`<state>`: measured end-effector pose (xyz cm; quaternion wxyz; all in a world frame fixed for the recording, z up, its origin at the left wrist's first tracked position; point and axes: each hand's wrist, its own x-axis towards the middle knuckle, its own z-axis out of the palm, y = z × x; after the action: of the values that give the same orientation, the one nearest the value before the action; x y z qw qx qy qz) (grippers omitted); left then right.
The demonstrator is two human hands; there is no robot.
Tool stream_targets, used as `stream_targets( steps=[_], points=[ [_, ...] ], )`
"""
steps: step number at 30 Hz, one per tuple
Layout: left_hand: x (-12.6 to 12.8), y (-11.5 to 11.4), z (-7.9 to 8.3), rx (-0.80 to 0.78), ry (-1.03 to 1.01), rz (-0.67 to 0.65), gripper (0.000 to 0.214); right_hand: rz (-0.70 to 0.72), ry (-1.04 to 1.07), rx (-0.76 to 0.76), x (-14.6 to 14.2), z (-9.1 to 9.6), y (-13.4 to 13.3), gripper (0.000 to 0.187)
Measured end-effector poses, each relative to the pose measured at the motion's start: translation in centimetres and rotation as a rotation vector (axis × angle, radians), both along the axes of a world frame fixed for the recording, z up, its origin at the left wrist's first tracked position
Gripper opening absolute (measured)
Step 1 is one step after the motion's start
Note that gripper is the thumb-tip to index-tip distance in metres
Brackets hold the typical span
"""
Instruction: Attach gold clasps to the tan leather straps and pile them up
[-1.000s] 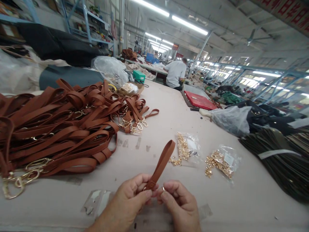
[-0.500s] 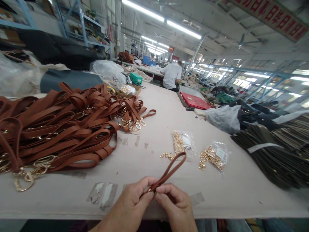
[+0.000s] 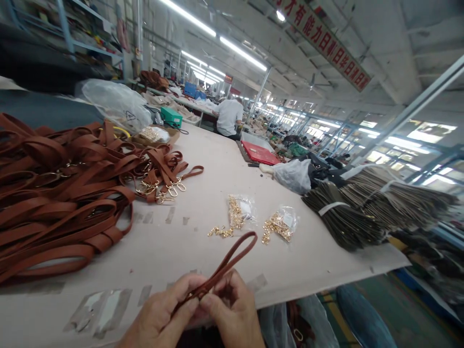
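Observation:
A looped brown leather strap [image 3: 232, 256] rises from between my two hands over the table's near edge. My left hand [image 3: 165, 307] is closed on the lower end of the strap, thumb on top. My right hand [image 3: 232, 304] pinches the same strap close to the left thumb; what lies between the fingertips there is hidden. Beyond the loop lie small loose gold metal pieces [image 3: 220, 232] beside a clear bag of gold pieces [image 3: 237, 212]. A second clear bag of gold pieces [image 3: 281, 224] is to its right.
A heap of brown straps [image 3: 65, 193] with gold clasps covers the left of the table [image 3: 181, 241]. Bundled dark strips [image 3: 340, 212] are stacked at right. Farther back are a red tray [image 3: 259, 152], a green box [image 3: 171, 117] and a seated person [image 3: 229, 117].
The view has swung to the right, so the table's contents appear farther left. Both hands keep hold of the strap, and its loop now leans lower.

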<state>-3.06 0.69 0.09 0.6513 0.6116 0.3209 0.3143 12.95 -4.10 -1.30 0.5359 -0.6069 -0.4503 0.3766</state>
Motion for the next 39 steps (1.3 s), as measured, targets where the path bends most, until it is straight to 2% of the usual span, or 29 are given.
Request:
stream_targets(
  steps=[2,4,7,10,13,18,22,26,29,31,33,34,36,39],
  points=[
    [0.3,0.0,0.0,-0.153,-0.03,0.08,0.038,-0.054,-0.311,-0.004,3.3,0.4,0.2,0.014],
    [0.3,0.1,-0.4,-0.273,-0.024,0.177,0.052,-0.216,-0.72,0.048,7.4,0.3,0.6,0.017],
    [-0.1,0.5,-1.3,-0.342,0.013,0.247,0.067,-0.269,-0.97,0.059,13.2,-0.5,1.6,0.021],
    [-0.5,0.8,-1.8,-0.322,0.063,0.275,0.07,-0.167,-1.104,0.05,16.5,-1.0,2.7,0.025],
    [-0.9,1.2,-2.2,-0.308,0.082,0.307,0.065,-0.056,-1.214,0.026,17.7,-1.1,3.5,0.029],
    [-1.1,1.9,-2.7,-0.302,0.096,0.227,0.059,0.049,-1.287,-0.038,18.3,-0.7,4.3,0.03],
    [-0.2,2.1,-1.7,-0.316,0.06,0.186,0.054,0.075,-1.23,-0.081,19.4,-0.3,5.1,0.024],
    [0.6,2.2,-0.4,-0.315,0.018,0.189,0.037,0.05,-1.148,-0.109,20.6,0.0,5.4,0.013],
    [1.0,2.2,-0.2,-0.283,0.026,0.189,0.029,-0.003,-1.083,-0.088,19.1,0.0,4.4,0.011],
    [1.3,2.1,-0.4,-0.246,0.023,0.2,0.025,-0.074,-0.949,0.012,16.1,-0.1,3.3,0.012],
    [1.6,2.0,-0.7,-0.188,0.027,0.201,0.022,-0.12,-0.75,0.184,11.8,-0.4,2.3,0.009],
    [1.8,1.9,-0.8,-0.155,0.038,0.2,0.021,-0.101,-0.66,0.274,9.6,-0.5,1.9,0.005],
    [2.0,1.7,-0.8,-0.082,0.072,0.196,0.02,-0.007,-0.542,0.417,5.5,-0.7,1.6,0.011],
    [1.9,1.4,-0.5,0.0,0.092,0.182,0.02,0.068,-0.5,0.506,1.9,-0.8,1.8,0.02]
  ],
)
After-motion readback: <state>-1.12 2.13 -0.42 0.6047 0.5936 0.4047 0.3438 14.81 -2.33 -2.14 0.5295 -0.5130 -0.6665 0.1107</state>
